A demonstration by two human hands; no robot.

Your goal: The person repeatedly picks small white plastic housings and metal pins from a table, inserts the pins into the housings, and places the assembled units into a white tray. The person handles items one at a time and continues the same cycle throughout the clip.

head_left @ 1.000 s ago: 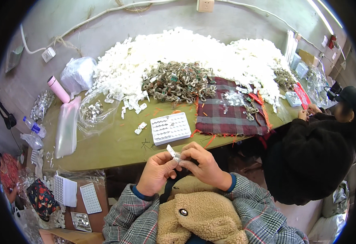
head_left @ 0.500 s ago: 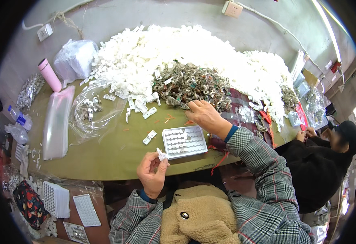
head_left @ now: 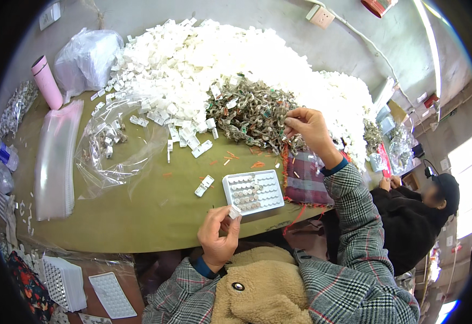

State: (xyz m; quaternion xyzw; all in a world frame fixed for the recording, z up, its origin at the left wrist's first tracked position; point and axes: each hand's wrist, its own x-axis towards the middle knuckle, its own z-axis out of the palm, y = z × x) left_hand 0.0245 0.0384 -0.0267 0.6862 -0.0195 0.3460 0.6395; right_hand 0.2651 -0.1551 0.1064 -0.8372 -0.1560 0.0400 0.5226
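The dark tangled pile lies mainly left of the nearer right hand, whose grip state I cannot tell, while the left hand pinches a white piece

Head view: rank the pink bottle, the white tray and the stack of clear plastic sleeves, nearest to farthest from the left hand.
Measured from the left hand:
1. White tray: just beyond the hand, to its right.
2. Clear plastic sleeves: well off to its left.
3. Pink bottle: far left, beyond the sleeves.
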